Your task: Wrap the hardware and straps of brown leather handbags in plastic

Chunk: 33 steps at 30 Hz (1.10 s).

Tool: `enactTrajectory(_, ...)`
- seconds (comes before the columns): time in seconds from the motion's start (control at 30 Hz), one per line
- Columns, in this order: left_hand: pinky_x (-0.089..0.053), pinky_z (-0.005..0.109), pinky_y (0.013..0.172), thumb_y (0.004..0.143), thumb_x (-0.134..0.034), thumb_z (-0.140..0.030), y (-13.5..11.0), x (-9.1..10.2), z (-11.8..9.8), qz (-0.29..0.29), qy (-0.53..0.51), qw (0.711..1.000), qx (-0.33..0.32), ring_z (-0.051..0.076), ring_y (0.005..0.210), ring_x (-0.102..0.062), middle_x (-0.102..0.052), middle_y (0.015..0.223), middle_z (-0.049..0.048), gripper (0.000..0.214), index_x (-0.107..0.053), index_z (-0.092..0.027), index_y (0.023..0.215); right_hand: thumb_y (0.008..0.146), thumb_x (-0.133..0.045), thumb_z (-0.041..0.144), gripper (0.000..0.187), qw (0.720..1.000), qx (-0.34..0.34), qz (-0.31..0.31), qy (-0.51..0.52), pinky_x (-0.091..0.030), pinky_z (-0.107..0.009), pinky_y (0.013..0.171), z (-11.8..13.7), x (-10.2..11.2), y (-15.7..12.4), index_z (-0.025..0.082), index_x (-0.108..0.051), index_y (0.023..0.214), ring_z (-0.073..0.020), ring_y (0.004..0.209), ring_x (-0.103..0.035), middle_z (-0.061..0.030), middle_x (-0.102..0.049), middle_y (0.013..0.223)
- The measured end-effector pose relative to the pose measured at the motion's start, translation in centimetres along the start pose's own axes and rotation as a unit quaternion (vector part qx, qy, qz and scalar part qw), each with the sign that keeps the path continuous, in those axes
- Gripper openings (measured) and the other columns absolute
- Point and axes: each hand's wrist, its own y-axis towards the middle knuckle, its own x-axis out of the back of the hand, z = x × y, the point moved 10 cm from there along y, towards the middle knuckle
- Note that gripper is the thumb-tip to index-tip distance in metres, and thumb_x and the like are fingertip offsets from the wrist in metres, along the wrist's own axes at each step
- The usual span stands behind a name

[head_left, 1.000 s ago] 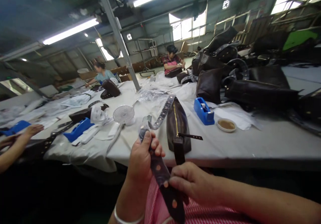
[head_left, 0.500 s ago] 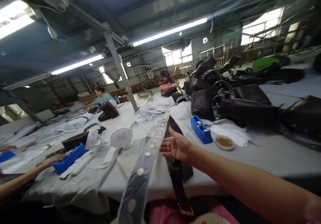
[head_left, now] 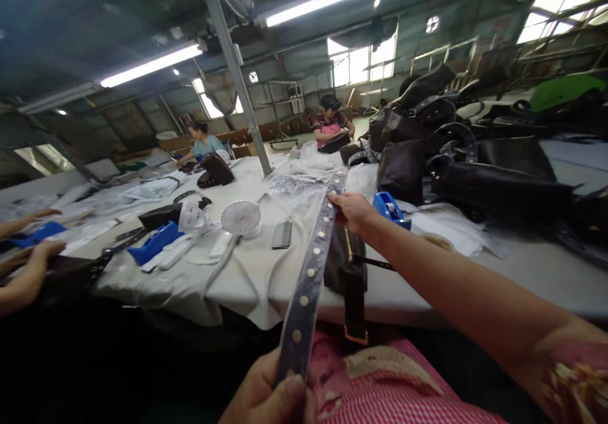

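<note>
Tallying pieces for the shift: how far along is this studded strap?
Done: dark brown leather bags are piled at the right of the white-covered table. In hand: the studded strap, seemingly film-covered, stretches between the left hand at the lap and the right hand over the table. Left: the brown bag beneath it lies apart from that pile.

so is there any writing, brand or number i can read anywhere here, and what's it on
No text here can be read.
strap, held by the left hand and the right hand: only round studs, no print.
blue tape holder: no label shows.
grey box on the table: blurred.
round plate on the far wall: too small to read.
</note>
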Motion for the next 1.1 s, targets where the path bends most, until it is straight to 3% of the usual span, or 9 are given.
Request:
enactTrajectory(0.1, -0.034, 0.019, 0.039, 0.082, -0.074, -0.046, 0.8, 2.0, -3.1, -0.077, -0.089, 0.988, -0.104, 0.01, 0.042, -0.05, -0.057, 0.055, -0.0011, 0.027, -0.067, -0.021, 0.09, 0.093, -0.06, 0.024, 0.015, 0.997, -0.031, 0.04, -0.061, -0.05, -0.025, 0.057, -2.8, -0.9, -2.5, 0.016, -0.061, 0.08, -0.0164, 0.069, -0.062, -0.0043, -0.066, 0.077)
enactTrajectory(0.27, -0.043, 0.017, 0.04, 0.085, -0.072, -0.039, 3.3, 4.5, -9.3, -0.187, -0.131, 0.935, -0.271, 0.012, 0.052, -0.059, -0.058, 0.063, -0.0038, 0.024, -0.06, -0.019, 0.093, 0.085, -0.071, 0.037, 0.022, 0.958, 0.094, 0.1, -0.252, -0.04, -0.021, 0.055, -3.5, -2.8, -11.1, 0.017, -0.068, 0.077, -0.0136, 0.067, -0.053, -0.0013, -0.062, 0.072)
enactTrajectory(0.4, -0.05, 0.02, 0.05, 0.089, -0.069, -0.041, 4.9, 3.3, -10.2, -0.229, -0.124, 0.915, -0.309, 0.013, 0.056, -0.063, -0.063, 0.067, -0.0027, 0.025, -0.058, -0.019, 0.095, 0.091, -0.04, 0.075, 0.069, 0.918, -0.206, 0.304, -0.151, -0.021, -0.021, 0.038, -11.8, -4.9, -19.1, 0.014, -0.068, 0.073, -0.0077, 0.037, -0.031, 0.0033, -0.045, 0.047)
enactTrajectory(0.47, -0.05, 0.021, 0.05, 0.087, -0.069, -0.043, 5.5, 1.9, -9.2, -0.215, -0.137, 0.919, -0.3, 0.013, 0.058, -0.063, -0.064, 0.068, -0.0018, 0.027, -0.059, -0.02, 0.096, 0.089, -0.033, 0.08, 0.074, 0.898, -0.329, 0.29, -0.048, -0.018, -0.02, 0.036, -14.3, -4.7, -21.0, 0.015, -0.067, 0.082, -0.0073, 0.036, -0.029, 0.0038, -0.046, 0.048)
enactTrajectory(0.57, -0.053, 0.025, 0.057, 0.084, -0.073, -0.046, 6.0, 0.1, -7.3, -0.168, -0.162, 0.934, -0.271, 0.014, 0.059, -0.062, -0.063, 0.065, -0.0023, 0.029, -0.062, -0.021, 0.094, 0.088, -0.047, 0.073, 0.058, 0.898, -0.386, 0.205, 0.054, -0.012, -0.017, 0.037, -15.4, -4.1, -20.4, 0.017, -0.056, 0.075, -0.0055, 0.038, -0.024, 0.0065, -0.042, 0.052)
enactTrajectory(0.67, -0.053, 0.026, 0.063, 0.083, -0.074, -0.047, 5.5, -0.4, -6.3, -0.144, -0.132, 0.95, -0.245, 0.017, 0.066, -0.064, -0.066, 0.068, 0.0006, 0.029, -0.066, -0.02, 0.093, 0.084, -0.065, 0.059, 0.046, 0.922, -0.321, 0.213, 0.028, -0.011, -0.018, 0.038, -14.2, -4.4, -18.7, 0.018, -0.05, 0.069, -0.0044, 0.04, -0.019, 0.0092, -0.036, 0.051)
enactTrajectory(0.8, -0.051, 0.027, 0.071, 0.087, -0.069, -0.046, 4.0, 1.1, -6.9, -0.2, 0.05, 0.952, -0.224, 0.02, 0.081, -0.064, -0.07, 0.087, 0.0072, 0.03, -0.072, -0.017, 0.095, 0.086, -0.065, 0.039, 0.025, 0.962, -0.084, 0.216, -0.144, -0.031, -0.02, 0.045, -10.5, -4.2, -16.6, 0.018, -0.057, 0.074, -0.008, 0.046, -0.037, 0.0061, -0.046, 0.056)
enactTrajectory(0.93, -0.049, 0.028, 0.077, 0.089, -0.067, -0.04, 3.7, 1.1, -8.0, -0.194, 0.206, 0.932, -0.227, 0.021, 0.079, -0.063, -0.071, 0.087, 0.0078, 0.024, -0.076, -0.018, 0.093, 0.091, -0.055, 0.023, 0.011, 0.918, 0.114, 0.227, -0.303, -0.048, -0.027, 0.071, -8.1, -4.7, -16.8, 0.02, -0.065, 0.092, -0.0178, 0.079, -0.061, -0.0025, -0.068, 0.085)
enactTrajectory(1.1, -0.049, 0.029, 0.087, 0.083, -0.073, -0.029, 4.6, 1.3, -7.9, -0.203, 0.221, 0.926, -0.23, 0.024, 0.092, -0.067, -0.075, 0.096, 0.0066, 0.015, -0.078, -0.022, 0.095, 0.094, -0.047, 0.019, 0.02, 0.855, 0.193, 0.258, -0.406, -0.048, -0.028, 0.071, -8.5, -5.1, -17.1, 0.021, -0.065, 0.102, -0.0183, 0.075, -0.065, -0.0047, -0.072, 0.089)
